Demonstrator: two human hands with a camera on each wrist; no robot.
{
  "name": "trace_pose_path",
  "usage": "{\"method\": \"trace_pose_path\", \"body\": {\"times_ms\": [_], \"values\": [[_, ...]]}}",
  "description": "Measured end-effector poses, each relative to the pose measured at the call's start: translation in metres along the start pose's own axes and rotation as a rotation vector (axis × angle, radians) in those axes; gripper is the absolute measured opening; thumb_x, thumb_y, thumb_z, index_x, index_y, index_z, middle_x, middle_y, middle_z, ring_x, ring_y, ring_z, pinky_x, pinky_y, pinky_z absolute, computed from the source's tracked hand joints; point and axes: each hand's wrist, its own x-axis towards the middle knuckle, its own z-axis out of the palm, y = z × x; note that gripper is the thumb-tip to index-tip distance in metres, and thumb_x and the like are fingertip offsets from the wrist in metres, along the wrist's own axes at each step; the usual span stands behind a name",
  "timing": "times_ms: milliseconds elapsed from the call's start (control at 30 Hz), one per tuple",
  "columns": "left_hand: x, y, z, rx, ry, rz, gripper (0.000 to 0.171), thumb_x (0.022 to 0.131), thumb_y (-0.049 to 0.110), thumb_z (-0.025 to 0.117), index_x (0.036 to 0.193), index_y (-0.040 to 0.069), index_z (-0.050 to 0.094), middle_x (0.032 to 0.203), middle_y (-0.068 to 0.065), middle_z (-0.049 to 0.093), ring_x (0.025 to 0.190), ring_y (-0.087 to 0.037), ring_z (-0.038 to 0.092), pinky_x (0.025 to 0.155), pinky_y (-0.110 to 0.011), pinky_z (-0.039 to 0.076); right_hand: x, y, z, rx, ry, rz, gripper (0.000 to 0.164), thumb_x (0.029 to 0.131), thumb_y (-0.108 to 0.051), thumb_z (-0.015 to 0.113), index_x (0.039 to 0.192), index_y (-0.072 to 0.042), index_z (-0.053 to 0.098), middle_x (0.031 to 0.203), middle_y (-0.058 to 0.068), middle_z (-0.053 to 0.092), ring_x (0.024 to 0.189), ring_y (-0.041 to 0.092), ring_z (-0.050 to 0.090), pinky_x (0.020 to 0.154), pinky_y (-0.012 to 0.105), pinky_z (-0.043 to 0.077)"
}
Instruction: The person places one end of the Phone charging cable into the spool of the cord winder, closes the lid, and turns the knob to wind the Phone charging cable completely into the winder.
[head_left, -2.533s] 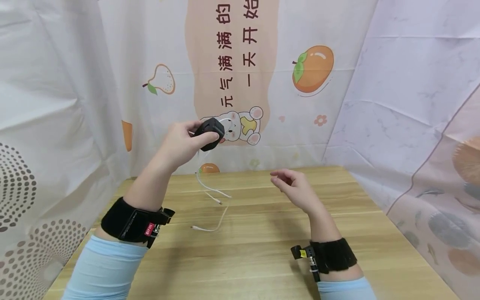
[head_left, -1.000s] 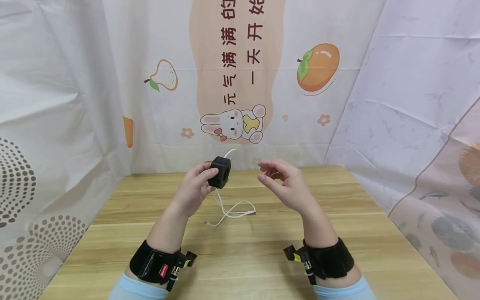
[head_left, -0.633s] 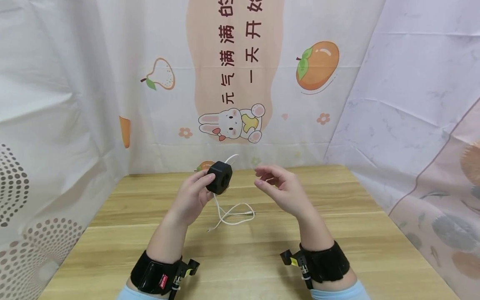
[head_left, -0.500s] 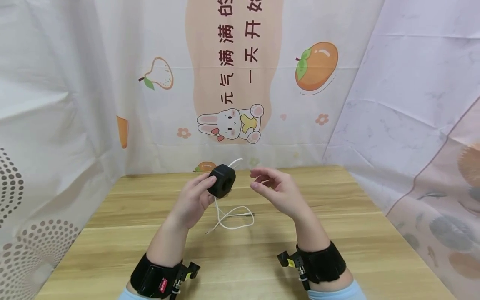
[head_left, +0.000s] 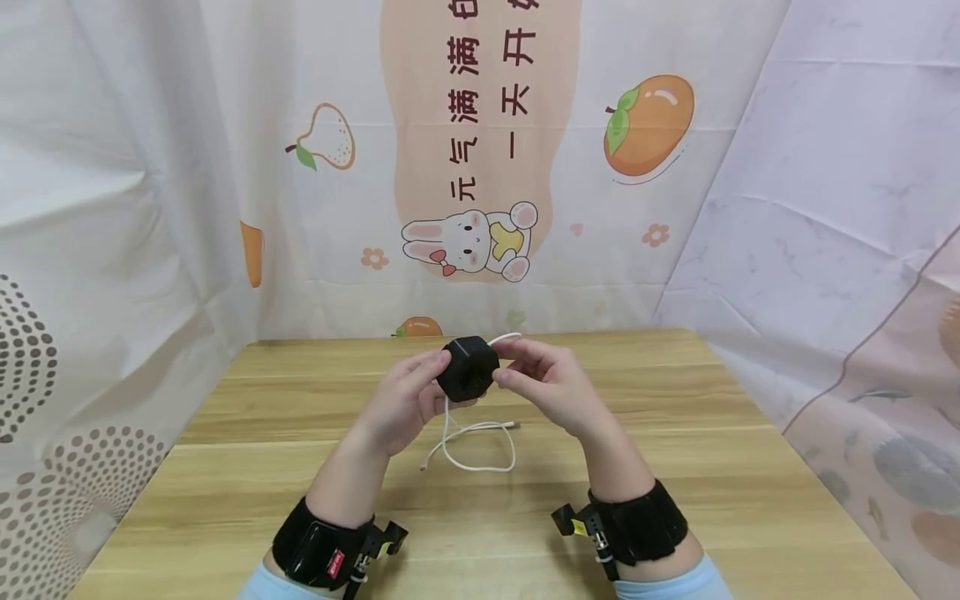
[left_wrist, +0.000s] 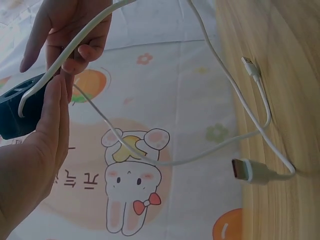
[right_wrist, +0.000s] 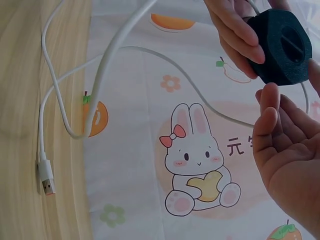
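Observation:
My left hand (head_left: 408, 398) grips a black hexagonal block (head_left: 471, 371) above the table, thumb on its near upper edge and fingers below. A round recess shows in the block's face, with a slot in it in the right wrist view. White USB cable (head_left: 480, 471) runs out of the block on both sides and hangs in loops below, its metal-tipped plug (right_wrist: 47, 186) showing over the wood. At the block's right side is my right hand (head_left: 558, 387), thumb tip at its edge and index finger by the cable's upper stretch. The right hand's other fingers are loosely curled.
A wooden table (head_left: 675, 433) lies under both hands. Behind it hangs a white printed curtain (head_left: 322, 250) with a rabbit and fruit; more curtains close in the left and right sides. Each wrist wears a black strap (head_left: 318, 546) with a small camera.
The left hand has come down from high on the left to the middle with the block and cable, turning its recessed face toward me. My right hand has moved left to the block's edge.

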Motion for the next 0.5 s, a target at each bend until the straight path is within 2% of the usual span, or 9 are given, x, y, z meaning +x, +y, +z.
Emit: {"method": "trace_pose_path", "body": {"times_ms": [167,333,400,500], "values": [[0.0004,-0.0018,0.0008,-0.02,-0.04,-0.012,0.043,0.109,0.023,0.047,0.132,-0.012,0.056,0.128,-0.017,0.064,0.105,-0.028,0.07,0.092,-0.043,0.056,0.0006,0.001,0.0009,0.051,-0.015,-0.001,0.022,0.096,-0.005,0.07,0.118,-0.002,0.07,0.104,0.014,0.07,0.08,0.034,0.065,0.072,0.031,0.057],[0.0003,-0.003,-0.0003,-0.024,-0.087,-0.029,0.048,0.111,0.025,0.043,0.138,-0.014,0.052,0.129,-0.017,0.063,0.104,-0.028,0.071,0.09,-0.045,0.057,-0.0002,0.0023,0.0003,0.086,-0.028,-0.004,0.02,0.096,-0.004,0.069,0.116,0.0,0.07,0.104,0.015,0.071,0.079,0.034,0.064,0.071,0.031,0.057],[-0.0002,-0.0027,-0.0001,-0.01,-0.084,-0.045,0.05,0.111,0.027,0.043,0.14,-0.014,0.05,0.129,-0.017,0.064,0.102,-0.029,0.072,0.089,-0.046,0.057,-0.0002,0.0031,0.0002,0.093,-0.029,-0.011,0.02,0.096,-0.003,0.069,0.116,0.001,0.07,0.104,0.015,0.071,0.079,0.031,0.065,0.072,0.033,0.057],[-0.0014,-0.0011,0.0011,0.055,-0.044,-0.063,0.051,0.111,0.028,0.044,0.139,-0.015,0.05,0.123,-0.015,0.067,0.096,-0.028,0.073,0.085,-0.046,0.059,-0.0006,0.0039,0.0,0.104,-0.022,-0.018,0.019,0.096,-0.003,0.069,0.115,0.002,0.07,0.106,0.015,0.07,0.081,0.025,0.066,0.072,0.036,0.058]]}}
